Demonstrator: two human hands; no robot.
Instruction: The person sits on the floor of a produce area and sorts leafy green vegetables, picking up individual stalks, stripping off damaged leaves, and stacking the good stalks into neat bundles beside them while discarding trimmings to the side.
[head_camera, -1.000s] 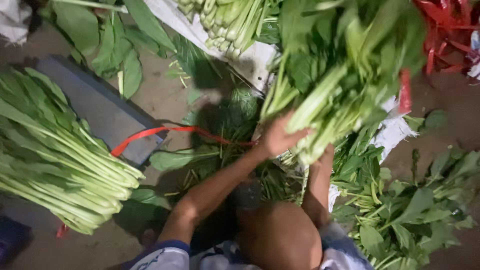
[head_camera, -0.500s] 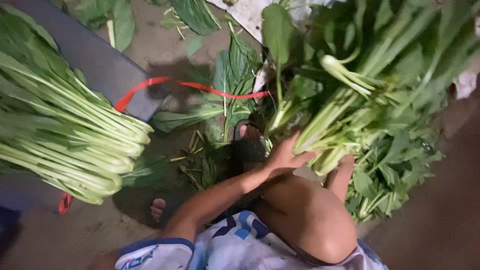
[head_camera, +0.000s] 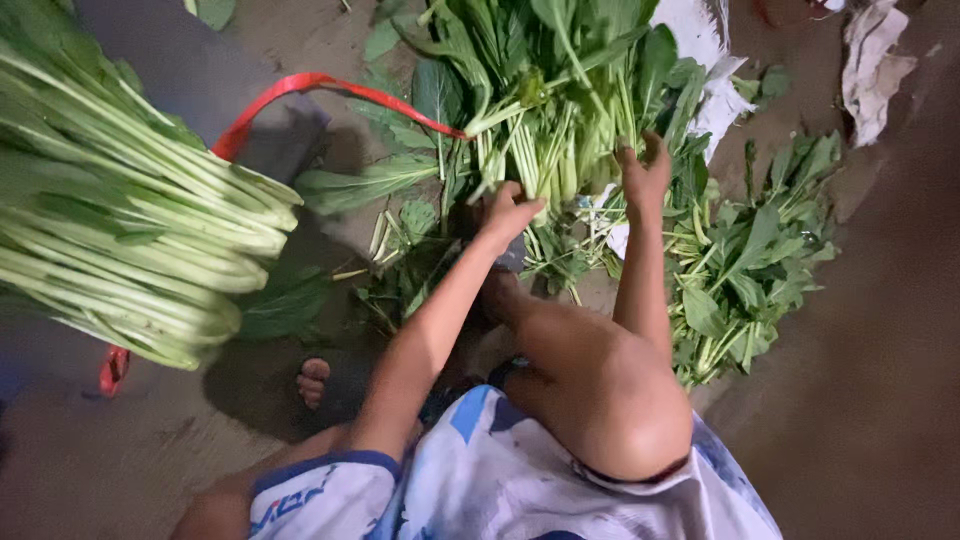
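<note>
Lowered from its raised position, the leafy green bunch (head_camera: 560, 120) now rests on the ground; left hand (head_camera: 505, 215) and right hand (head_camera: 645, 175) clasp its stems, steadying them.

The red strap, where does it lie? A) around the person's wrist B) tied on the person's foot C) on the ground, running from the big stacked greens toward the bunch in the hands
C: the red strap arcs over the ground from the stacked greens to the bunch.

stacked greens (head_camera: 120, 230) cut off at left edge, held bunch (head_camera: 560, 90) cropped at top, left hand (head_camera: 505, 215) fingertips hidden among stems
</note>
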